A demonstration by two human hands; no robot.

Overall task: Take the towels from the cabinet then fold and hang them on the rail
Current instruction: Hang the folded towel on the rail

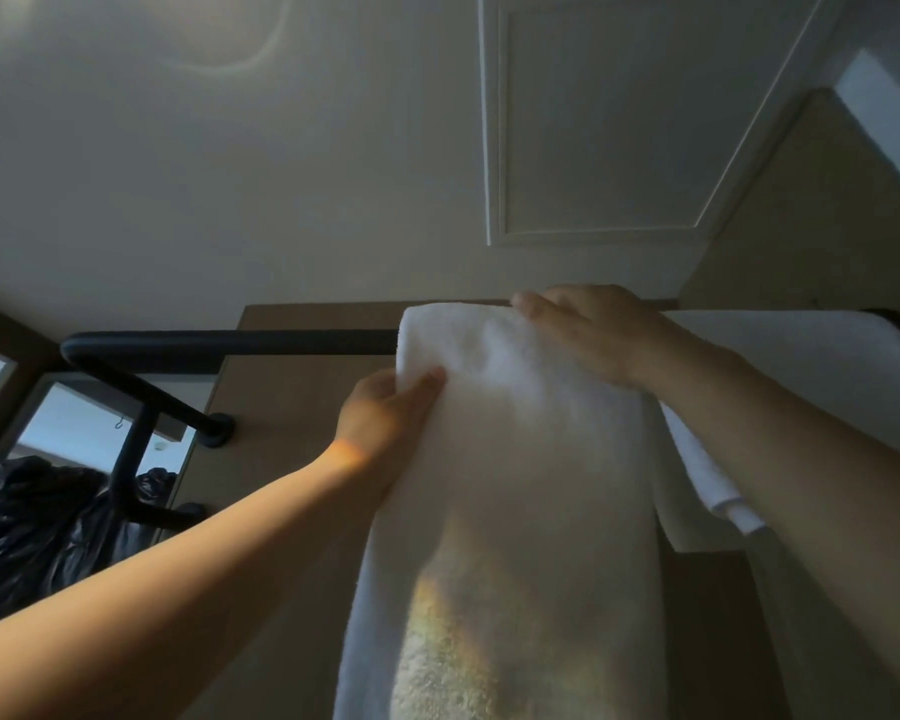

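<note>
A folded white towel (pixel 515 485) hangs over the black rail (pixel 230 344), draped down toward me. My left hand (pixel 385 415) pinches the towel's left edge just below the rail, thumb on the front. My right hand (pixel 588 332) lies flat on the towel's top fold where it crosses the rail, fingers stretched to the left. A second white towel (pixel 801 366) hangs on the same rail to the right, partly hidden behind my right forearm.
The rail bends at its left end to a round wall mount (pixel 218 428) on a brown panel. A lower black bar (pixel 131 459) runs beneath it. Black plastic bags (pixel 37 532) sit at the lower left. A white panelled door (pixel 619 122) is above.
</note>
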